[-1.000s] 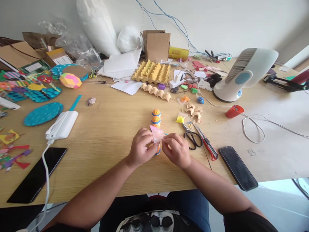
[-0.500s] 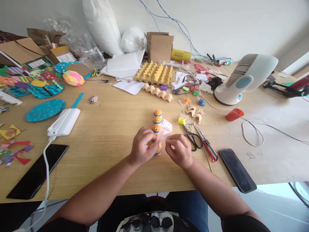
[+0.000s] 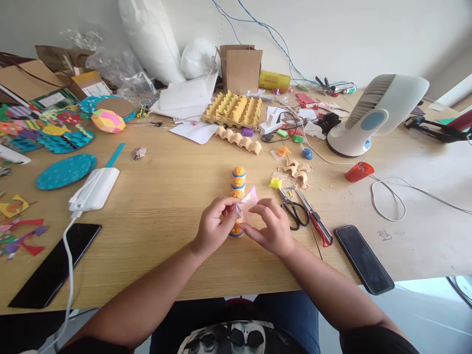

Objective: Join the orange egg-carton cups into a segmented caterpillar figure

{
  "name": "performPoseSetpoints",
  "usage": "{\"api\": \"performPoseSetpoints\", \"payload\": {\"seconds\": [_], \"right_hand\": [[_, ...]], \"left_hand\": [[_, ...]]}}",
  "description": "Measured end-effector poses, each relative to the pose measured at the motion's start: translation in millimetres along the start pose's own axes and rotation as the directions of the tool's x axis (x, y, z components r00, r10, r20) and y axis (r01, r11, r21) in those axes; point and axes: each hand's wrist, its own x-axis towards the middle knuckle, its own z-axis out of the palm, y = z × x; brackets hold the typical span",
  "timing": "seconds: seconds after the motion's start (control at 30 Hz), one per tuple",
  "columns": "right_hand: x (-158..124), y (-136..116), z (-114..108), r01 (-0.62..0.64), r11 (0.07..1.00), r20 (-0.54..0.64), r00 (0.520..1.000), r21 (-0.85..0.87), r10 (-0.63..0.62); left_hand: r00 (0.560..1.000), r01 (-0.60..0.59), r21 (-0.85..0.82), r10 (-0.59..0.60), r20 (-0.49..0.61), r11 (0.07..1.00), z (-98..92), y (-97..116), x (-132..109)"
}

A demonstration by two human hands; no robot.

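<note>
My left hand (image 3: 217,223) pinches a small pinkish see-through plastic bag (image 3: 249,197) between thumb and fingers. Facing it, my right hand (image 3: 273,227) is open, its thumb and forefinger spread beside the bag's lower edge; whether a fingertip touches the bag I cannot tell. Under the hands stands a row of egg-carton cups (image 3: 238,183) with orange tops, blue bands and small yellow faces. The bag and my left fingers hide the middle of that row. Black-handled scissors (image 3: 295,210) lie just right of my right hand.
A red utility knife (image 3: 317,223) and a phone (image 3: 363,258) lie to the right. Beyond are yellow clay (image 3: 275,183), torn carton pieces (image 3: 298,172), a yellow egg tray (image 3: 233,110) and a white fan (image 3: 372,118). A power bank (image 3: 96,187) and a dark phone (image 3: 55,265) lie left.
My right fingers have parted and come off the plastic bag, which both hands were pinching before. The bag now tilts up to the right from my left hand.
</note>
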Motion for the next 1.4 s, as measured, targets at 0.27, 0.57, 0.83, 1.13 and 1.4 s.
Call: {"api": "performPoseSetpoints", "payload": {"seconds": [0.27,0.57,0.83,1.13,1.4], "right_hand": [[3.7,1.0,9.5,-0.175,0.94,0.072,0.984,0.294,0.161],[1.2,-4.0,11.7,-0.468,0.599,0.278,0.88,0.649,0.386],[6.9,3.4,10.7,-0.637,0.115,0.541,0.724,0.762,0.427],[7.4,4.1,8.9,-0.613,0.212,0.476,0.75,0.761,0.46],[6.2,4.6,9.7,-0.59,0.376,0.436,0.796,0.715,0.42]], "left_hand": [[0.953,-0.297,0.227,0.301,0.017,0.927,-2.0,5.8,4.6],[0.947,-0.3,0.391,0.32,0.014,0.87,-8.2,-0.2,10.4],[0.996,0.043,0.119,-0.052,0.068,0.992,-1.4,-1.2,2.3],[0.97,0.23,-0.391,-0.178,0.164,0.891,4.9,8.2,3.0],[0.963,0.248,-0.476,-0.162,0.215,0.844,-2.0,5.1,3.5]]}}
